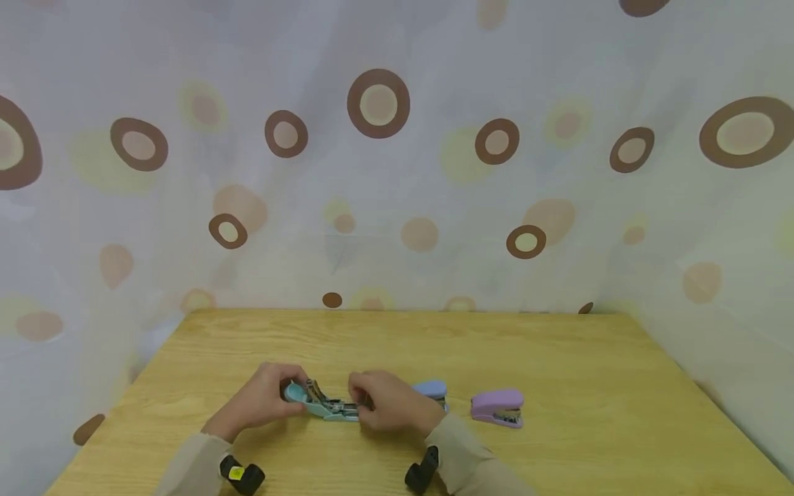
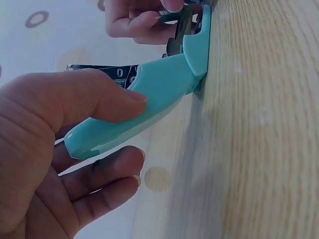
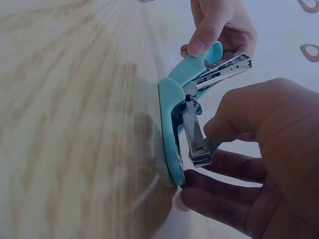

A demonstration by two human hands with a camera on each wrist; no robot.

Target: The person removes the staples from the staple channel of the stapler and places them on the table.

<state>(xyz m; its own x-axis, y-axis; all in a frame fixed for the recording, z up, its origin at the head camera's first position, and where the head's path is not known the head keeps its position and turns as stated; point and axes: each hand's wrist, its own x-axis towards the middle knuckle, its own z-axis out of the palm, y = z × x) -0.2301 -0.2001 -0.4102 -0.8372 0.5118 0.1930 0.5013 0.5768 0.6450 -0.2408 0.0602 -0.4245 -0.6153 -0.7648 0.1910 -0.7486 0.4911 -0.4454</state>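
Observation:
A teal stapler (image 1: 318,408) lies opened out flat on the table, its metal parts exposed. My left hand (image 1: 267,399) grips its cover at the left end; in the left wrist view the thumb presses on the teal cover (image 2: 164,79) with fingers beneath. At the other end is my right hand (image 1: 393,403), its thumb and index finger pinching a small dark piece at the end of the metal channel (image 3: 194,129), as the right wrist view shows. A metal arm (image 3: 224,70) stands tilted up beside the cover.
A blue stapler (image 1: 432,390) stands partly hidden behind my right wrist. Farther right is a purple stapler (image 1: 497,406). The wooden table (image 1: 589,372) meets a patterned curtain (image 1: 378,262) at its back edge.

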